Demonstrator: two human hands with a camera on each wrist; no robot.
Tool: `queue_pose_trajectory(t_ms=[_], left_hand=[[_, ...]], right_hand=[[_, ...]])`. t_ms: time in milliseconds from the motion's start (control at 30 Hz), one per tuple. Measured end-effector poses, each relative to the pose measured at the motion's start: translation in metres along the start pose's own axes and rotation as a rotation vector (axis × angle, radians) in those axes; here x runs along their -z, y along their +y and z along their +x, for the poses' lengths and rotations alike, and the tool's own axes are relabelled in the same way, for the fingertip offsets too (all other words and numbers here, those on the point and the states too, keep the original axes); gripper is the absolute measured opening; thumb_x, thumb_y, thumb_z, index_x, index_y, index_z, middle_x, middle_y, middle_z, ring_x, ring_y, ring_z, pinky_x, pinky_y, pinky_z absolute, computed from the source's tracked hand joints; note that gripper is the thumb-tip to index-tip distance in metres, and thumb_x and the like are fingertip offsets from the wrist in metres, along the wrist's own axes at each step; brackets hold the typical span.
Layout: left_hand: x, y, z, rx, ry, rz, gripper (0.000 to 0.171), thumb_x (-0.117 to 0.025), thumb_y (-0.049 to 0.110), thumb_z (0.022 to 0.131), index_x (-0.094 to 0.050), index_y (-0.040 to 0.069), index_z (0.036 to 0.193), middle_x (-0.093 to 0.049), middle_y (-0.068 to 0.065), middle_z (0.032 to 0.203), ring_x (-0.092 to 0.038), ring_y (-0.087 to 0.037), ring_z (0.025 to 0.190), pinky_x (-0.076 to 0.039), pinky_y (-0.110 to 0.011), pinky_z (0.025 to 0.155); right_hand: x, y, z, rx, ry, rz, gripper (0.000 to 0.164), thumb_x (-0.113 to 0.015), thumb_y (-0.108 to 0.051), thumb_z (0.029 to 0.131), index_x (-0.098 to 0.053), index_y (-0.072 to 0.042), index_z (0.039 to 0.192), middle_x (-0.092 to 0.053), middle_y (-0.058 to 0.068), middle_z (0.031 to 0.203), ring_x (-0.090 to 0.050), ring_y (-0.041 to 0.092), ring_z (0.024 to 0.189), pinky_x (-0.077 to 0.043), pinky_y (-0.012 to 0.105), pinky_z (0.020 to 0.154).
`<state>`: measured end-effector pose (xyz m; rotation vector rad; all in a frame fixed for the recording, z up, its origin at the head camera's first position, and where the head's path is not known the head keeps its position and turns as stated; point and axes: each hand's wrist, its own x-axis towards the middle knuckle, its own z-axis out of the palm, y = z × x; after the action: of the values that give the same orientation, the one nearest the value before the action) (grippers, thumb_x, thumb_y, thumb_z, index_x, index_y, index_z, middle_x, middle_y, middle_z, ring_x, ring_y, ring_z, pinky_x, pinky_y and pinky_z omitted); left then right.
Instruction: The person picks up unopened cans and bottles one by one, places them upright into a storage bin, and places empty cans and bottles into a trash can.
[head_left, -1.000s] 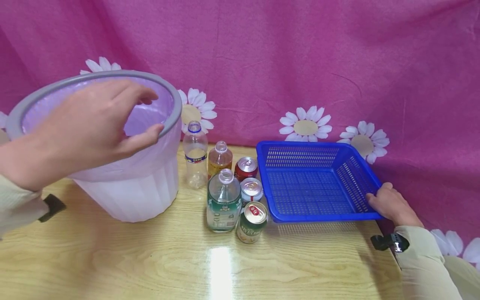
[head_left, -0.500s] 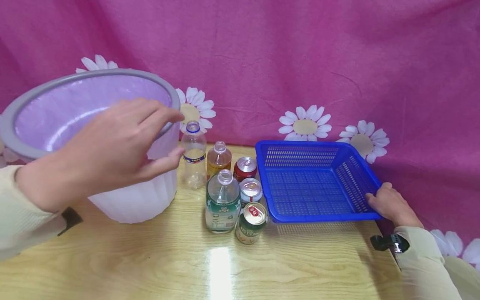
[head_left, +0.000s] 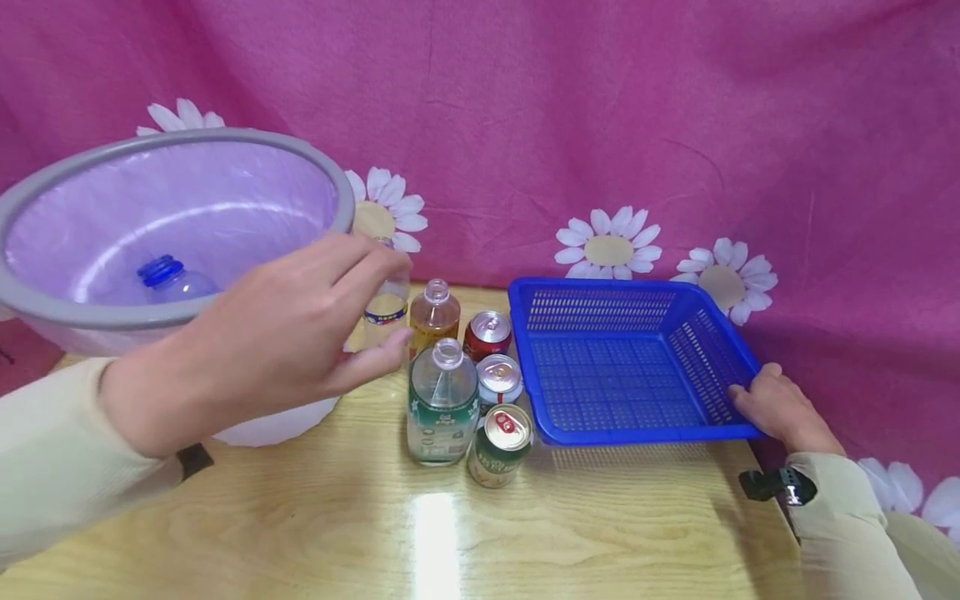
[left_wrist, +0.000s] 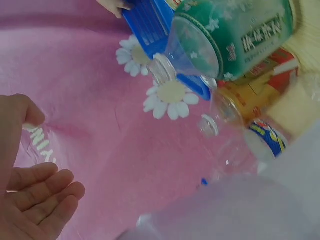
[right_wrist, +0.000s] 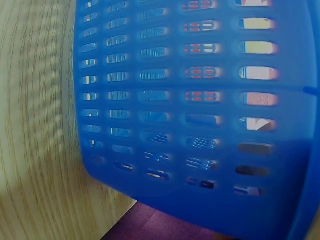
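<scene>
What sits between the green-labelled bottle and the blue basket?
In the head view, a pale can stands between bottle and basket, with a green can just in front.

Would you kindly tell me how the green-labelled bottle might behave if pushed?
The green-labelled bottle shows no liquid in its clear upper part, so it is probably light. Standing upright, it may tip if pushed high.

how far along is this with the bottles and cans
Looks done: one blue-topped bottle shows in the lined bin. In hand: the left hand, open and holding nothing, is near the clear bottle; the right hand holds the blue basket. Apparently left: that bottle, the orange-labelled bottle, green-labelled bottle, red can, white can and green can, all on the table, none in the basket.
</scene>
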<state>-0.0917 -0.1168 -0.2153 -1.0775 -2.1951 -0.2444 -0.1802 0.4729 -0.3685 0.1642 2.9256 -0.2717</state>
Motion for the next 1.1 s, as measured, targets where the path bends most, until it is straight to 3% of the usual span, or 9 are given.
queue_pose_trajectory(t_ms=[267, 533, 867, 1100], left_hand=[[-0.023, 0.011, -0.005, 0.058, -0.016, -0.124, 0.047, -0.068, 0.032, 0.091, -0.062, -0.001, 0.123, -0.069, -0.013, 0.112, -0.067, -0.025, 0.098, -0.061, -0.042, 0.088], [-0.063, 0.018, -0.017, 0.146, -0.013, -0.277, 0.047, -0.071, 0.029, 0.089, -0.061, 0.001, 0.125, -0.070, -0.012, 0.118, -0.070, -0.025, 0.109, -0.061, -0.040, 0.095], [-0.095, 0.022, -0.030, 0.253, -0.004, -0.361, 0.059, -0.078, 0.033, 0.086, -0.058, -0.001, 0.130, -0.068, -0.011, 0.119, -0.060, -0.018, 0.090, -0.057, -0.033, 0.075], [-0.111, 0.022, -0.036, 0.338, -0.013, -0.439, 0.062, -0.080, 0.034, 0.085, -0.059, -0.001, 0.132, -0.069, -0.014, 0.125, -0.067, -0.023, 0.101, -0.061, -0.038, 0.085]], right_hand=[[-0.003, 0.003, 0.001, 0.003, 0.016, -0.002, 0.063, -0.045, -0.028, 0.102, -0.028, 0.030, 0.120, -0.050, 0.046, 0.100, -0.056, 0.055, 0.089, -0.049, 0.068, 0.081], [-0.004, 0.003, 0.001, -0.004, 0.020, 0.001, 0.063, -0.044, -0.029, 0.102, -0.028, 0.029, 0.121, -0.050, 0.044, 0.100, -0.055, 0.054, 0.088, -0.049, 0.067, 0.081], [-0.007, 0.002, 0.001, 0.023, 0.046, 0.002, 0.061, -0.046, -0.027, 0.102, -0.030, 0.029, 0.118, -0.050, 0.045, 0.099, -0.056, 0.056, 0.088, -0.048, 0.069, 0.082], [-0.005, 0.001, 0.001, -0.019, 0.011, 0.016, 0.065, -0.045, -0.027, 0.102, -0.024, 0.031, 0.124, -0.050, 0.046, 0.103, -0.056, 0.055, 0.090, -0.050, 0.069, 0.084]])
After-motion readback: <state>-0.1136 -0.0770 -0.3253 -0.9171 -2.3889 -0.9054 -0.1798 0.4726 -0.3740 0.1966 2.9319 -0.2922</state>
